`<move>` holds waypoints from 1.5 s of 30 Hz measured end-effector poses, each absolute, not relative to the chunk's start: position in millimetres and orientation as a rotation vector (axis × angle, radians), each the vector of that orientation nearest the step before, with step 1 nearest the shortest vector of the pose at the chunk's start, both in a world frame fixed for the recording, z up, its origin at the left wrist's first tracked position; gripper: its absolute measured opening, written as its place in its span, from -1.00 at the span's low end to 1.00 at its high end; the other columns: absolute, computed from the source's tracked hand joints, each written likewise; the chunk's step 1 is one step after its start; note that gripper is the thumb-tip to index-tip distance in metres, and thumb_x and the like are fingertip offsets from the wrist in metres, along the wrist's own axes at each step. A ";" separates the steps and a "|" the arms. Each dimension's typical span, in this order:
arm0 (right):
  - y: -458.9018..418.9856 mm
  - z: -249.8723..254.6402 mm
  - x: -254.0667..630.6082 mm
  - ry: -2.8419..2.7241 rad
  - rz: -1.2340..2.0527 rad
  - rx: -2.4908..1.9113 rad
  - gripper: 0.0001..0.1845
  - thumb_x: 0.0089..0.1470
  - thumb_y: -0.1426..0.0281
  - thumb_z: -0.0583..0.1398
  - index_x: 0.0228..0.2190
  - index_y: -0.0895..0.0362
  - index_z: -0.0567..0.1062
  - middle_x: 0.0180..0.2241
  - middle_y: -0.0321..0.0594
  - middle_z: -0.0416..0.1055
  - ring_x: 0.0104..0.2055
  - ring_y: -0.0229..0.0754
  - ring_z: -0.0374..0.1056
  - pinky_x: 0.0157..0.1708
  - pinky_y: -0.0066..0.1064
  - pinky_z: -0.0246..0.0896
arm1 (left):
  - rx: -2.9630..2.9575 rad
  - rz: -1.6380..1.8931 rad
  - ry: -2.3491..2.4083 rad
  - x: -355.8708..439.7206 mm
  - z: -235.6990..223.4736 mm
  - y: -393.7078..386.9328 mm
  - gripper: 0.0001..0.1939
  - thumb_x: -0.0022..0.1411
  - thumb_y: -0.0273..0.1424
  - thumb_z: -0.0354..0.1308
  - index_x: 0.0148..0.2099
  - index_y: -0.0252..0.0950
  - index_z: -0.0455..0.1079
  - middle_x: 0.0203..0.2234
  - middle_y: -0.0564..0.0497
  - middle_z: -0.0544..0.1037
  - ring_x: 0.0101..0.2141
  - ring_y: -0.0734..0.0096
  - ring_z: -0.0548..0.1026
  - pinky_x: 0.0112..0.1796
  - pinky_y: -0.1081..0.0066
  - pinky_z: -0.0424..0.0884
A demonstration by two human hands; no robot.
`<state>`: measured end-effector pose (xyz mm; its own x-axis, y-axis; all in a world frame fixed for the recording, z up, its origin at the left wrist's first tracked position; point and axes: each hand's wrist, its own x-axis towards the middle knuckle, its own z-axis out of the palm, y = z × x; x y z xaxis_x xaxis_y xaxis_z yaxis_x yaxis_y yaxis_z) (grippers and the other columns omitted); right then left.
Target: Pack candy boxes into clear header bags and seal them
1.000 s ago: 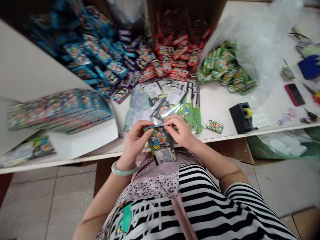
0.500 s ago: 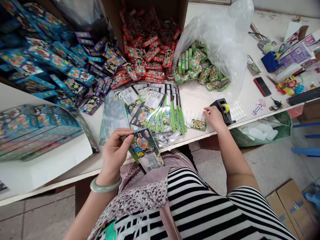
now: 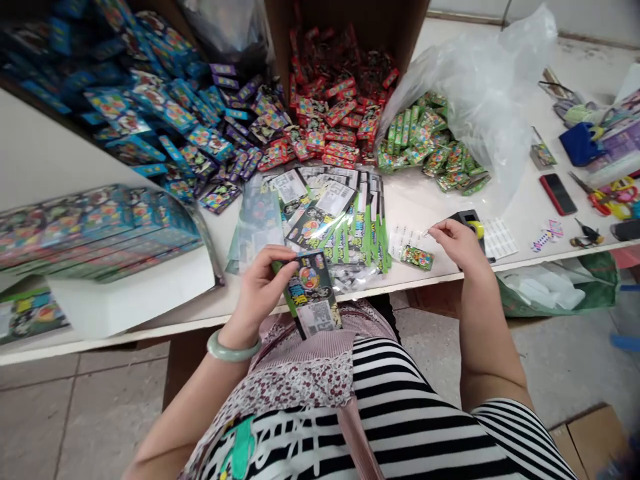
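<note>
My left hand [image 3: 261,293] grips a black-and-green printed packet [image 3: 313,293] by its top edge, holding it over my lap at the table's front edge. My right hand [image 3: 456,241] is out to the right above the table, thumb and forefinger pinched on a strip of clear tape [image 3: 423,233] beside the black tape dispenser [image 3: 473,225]. A small green box [image 3: 417,257] lies on the table just left of that hand. A fanned stack of similar packets [image 3: 345,220] lies in front of me.
Heaps of small boxes fill the back of the white table [image 3: 520,207]: blue [image 3: 150,113], purple [image 3: 250,113], red [image 3: 340,113], green [image 3: 430,143] by a clear plastic bag [image 3: 490,93]. Wrapped bundles [image 3: 95,230] sit left. A red phone [image 3: 558,194] and scissors [image 3: 605,197] lie right.
My right hand let go of the packet, reached right to the tape dispenser, and now lifts away from it pinching tape. My left hand keeps holding the packet.
</note>
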<state>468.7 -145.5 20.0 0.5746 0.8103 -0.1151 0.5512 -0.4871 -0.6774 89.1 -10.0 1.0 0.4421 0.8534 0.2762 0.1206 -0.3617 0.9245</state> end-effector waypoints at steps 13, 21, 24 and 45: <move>-28.6 74.4 283.5 -1.817 1.112 -1.460 -0.85 0.05 0.35 0.24 -0.51 0.12 0.48 -0.42 -0.25 0.47 -0.36 -0.19 0.35 -0.31 -0.35 0.20 | 1.764 0.956 0.750 87.6 15.9 -23.3 -0.95 0.40 -0.38 0.06 -0.15 -0.23 0.31 -0.22 -0.01 0.45 -0.16 0.39 0.44 -0.06 0.34 0.40; -25.5 74.2 280.9 -1.786 1.191 -1.595 -0.77 0.02 0.22 0.26 -0.51 0.11 0.47 -0.55 -0.31 0.39 -0.48 -0.24 0.23 -0.45 -0.39 0.05 | 1.690 1.007 0.734 92.2 11.5 -23.3 -0.78 0.40 -0.19 0.10 -0.19 -0.24 0.30 -0.28 0.01 0.44 -0.23 0.38 0.42 -0.13 0.33 0.38; -22.9 68.9 280.3 -1.770 1.166 -1.636 -0.75 0.00 0.19 0.26 -0.51 0.10 0.45 -0.55 -0.31 0.39 -0.48 -0.23 0.24 -0.44 -0.37 0.07 | 1.689 1.071 0.809 96.6 4.3 -23.0 -0.76 0.31 -0.21 0.21 -0.20 -0.24 0.28 -0.29 0.02 0.44 -0.23 0.39 0.43 -0.14 0.34 0.39; -6.9 39.8 331.7 -1.071 1.409 -1.493 -0.63 -0.23 0.11 0.46 -0.34 -0.05 0.58 -0.36 -0.21 0.51 -0.26 -0.11 0.41 -0.26 -0.30 0.30 | 2.321 1.524 1.398 -68.2 103.0 41.3 -0.70 0.39 -0.31 0.07 0.13 -0.14 0.37 0.03 -0.08 0.51 0.10 0.13 0.46 0.15 0.04 0.37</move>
